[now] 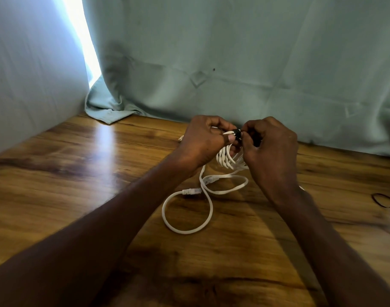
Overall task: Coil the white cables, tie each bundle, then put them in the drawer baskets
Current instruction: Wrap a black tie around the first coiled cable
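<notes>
at the far left a pale wall (23, 74) meets a teal curtain (234, 52), with a bright strip of daylight (83, 41) between them; the curtain's hem bunches onto the wooden table (67, 185). moving right, the left hand (203, 142) is raised above the table, fingers curled around the top of a coiled white cable (228, 159), whose loops hang down between both hands. below the coil, the cable's loose tail lies on the table in two open loops, and two clear plugs (193, 191) rest near each other on the wood. the right hand (270, 147) is held close against the left, fingertips pinching a black tie (238, 135) at the top of the bundle. at the far right edge, thin black ties (387, 201) lie on the table, well apart from the coil.
</notes>
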